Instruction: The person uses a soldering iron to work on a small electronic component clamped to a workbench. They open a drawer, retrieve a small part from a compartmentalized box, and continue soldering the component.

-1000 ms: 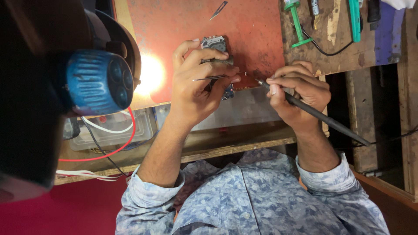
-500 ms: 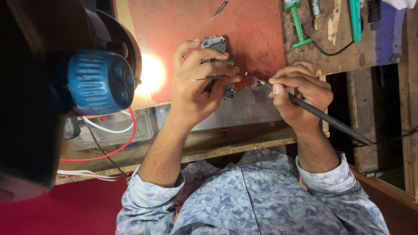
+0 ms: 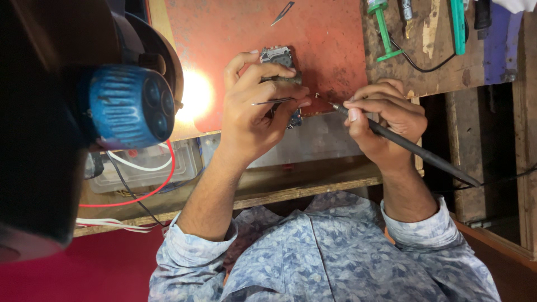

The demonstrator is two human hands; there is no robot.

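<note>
Your left hand (image 3: 254,109) is closed around a small circuit board (image 3: 278,56) on the red mat (image 3: 235,33), with thin tweezers (image 3: 274,101) pinched in the fingers. The hand covers most of the board; only its metal top at 12 o'clock and a blue corner at 5 o'clock show. Your right hand (image 3: 386,117) grips a black soldering iron (image 3: 414,150) like a pen, tip pointing to 10 o'clock, just beside the board. Can't tell if the tip touches it. The iron's cord runs out of frame at 4 o'clock. The lamp (image 3: 131,106) blocks the left side, and its glare washes out the mat edge.
</note>
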